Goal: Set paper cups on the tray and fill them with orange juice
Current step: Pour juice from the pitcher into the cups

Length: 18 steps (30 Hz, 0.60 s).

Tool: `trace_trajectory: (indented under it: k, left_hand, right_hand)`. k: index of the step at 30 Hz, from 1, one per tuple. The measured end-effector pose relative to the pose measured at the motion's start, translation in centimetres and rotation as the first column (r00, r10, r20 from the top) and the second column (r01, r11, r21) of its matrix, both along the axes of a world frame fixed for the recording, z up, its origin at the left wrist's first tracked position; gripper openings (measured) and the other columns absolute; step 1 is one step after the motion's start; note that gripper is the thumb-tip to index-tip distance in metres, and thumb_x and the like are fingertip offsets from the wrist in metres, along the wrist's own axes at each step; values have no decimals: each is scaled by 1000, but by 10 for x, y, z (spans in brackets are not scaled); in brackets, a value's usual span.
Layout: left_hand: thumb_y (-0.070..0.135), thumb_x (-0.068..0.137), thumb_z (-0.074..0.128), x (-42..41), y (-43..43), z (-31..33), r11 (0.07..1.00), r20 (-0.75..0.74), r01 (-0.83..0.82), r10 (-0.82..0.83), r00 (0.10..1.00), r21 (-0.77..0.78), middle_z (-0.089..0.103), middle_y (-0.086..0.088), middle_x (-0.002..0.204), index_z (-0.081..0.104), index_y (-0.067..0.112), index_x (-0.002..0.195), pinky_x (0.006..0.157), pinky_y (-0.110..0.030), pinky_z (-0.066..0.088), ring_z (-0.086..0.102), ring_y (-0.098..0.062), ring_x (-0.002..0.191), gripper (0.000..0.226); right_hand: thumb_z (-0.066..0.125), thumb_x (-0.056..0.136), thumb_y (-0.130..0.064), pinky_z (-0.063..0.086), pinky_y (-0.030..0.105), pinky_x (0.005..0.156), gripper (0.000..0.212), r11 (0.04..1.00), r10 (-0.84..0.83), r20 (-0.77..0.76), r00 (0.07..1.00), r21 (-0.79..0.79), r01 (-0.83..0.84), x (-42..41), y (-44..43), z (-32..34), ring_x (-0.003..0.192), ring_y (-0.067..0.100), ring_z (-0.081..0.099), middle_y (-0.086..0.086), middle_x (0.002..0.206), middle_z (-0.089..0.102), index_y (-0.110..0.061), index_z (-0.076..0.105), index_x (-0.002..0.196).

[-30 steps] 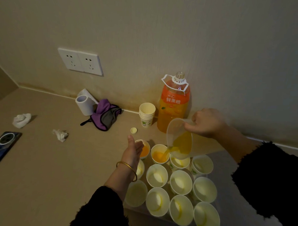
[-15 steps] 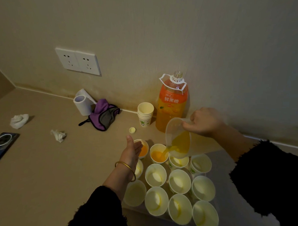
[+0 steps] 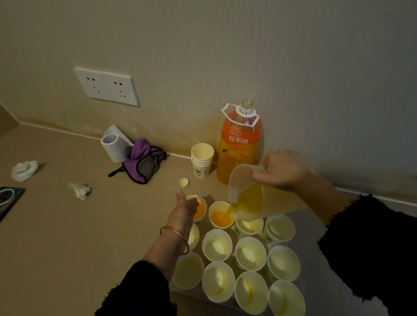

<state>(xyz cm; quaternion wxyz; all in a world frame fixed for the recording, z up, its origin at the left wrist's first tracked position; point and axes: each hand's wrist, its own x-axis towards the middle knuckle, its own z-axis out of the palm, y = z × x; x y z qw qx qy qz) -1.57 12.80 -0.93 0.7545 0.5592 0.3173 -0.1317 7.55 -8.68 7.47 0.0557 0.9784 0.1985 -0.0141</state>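
Beige worktop (image 3: 75, 233) against a plain wall, dim light. All places are given from the juice bottle (image 3: 240, 145).

Change over the last second: almost none. The jug (image 3: 246, 194) stays tipped over the same cup and the stream is unbroken. Any rise in level is too small to read. Judgement: the second fill is still in progress and no cup has been finished since.

Hands:
- Right hand (image 3: 282, 170), just in front-right of the bottle, has its fingers curled round the jug's rear.
- Left hand (image 3: 183, 212), front-left of the bottle, is flat and open with straight fingers beside the first cup (image 3: 200, 211), gripping nothing.

Containers:
- Bottle: uncapped, upright, still holding much juice. Its cap (image 3: 184, 182) lies to the left.
- Jug: clear, tilted, roughly a third full.
- Tray (image 3: 309, 230), in front of the bottle, carries twelve cups in rows.
- First cup: juice in it.
- Second cup (image 3: 220, 216), directly under the spout: partly filled.
- Remaining ten cups (image 3: 216, 245): empty.
- Spare cup stack (image 3: 202, 160), touching-close on the bottle's left: empty.

Ten fills remain.
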Motion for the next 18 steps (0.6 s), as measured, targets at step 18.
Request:
trace_trajectory:
  k: [18]
  left_hand:
    - [55, 96, 12, 0, -1, 2, 1000, 4, -5, 5, 1000, -26, 42, -15, 144, 40, -1, 138, 113, -31, 18, 34, -22, 136, 75]
  right_hand:
    - [36, 90, -63, 24, 24, 48, 60, 1000, 0, 6, 1000, 2, 0, 1, 2, -2, 50, 10, 41, -2, 52, 44, -15, 53, 58]
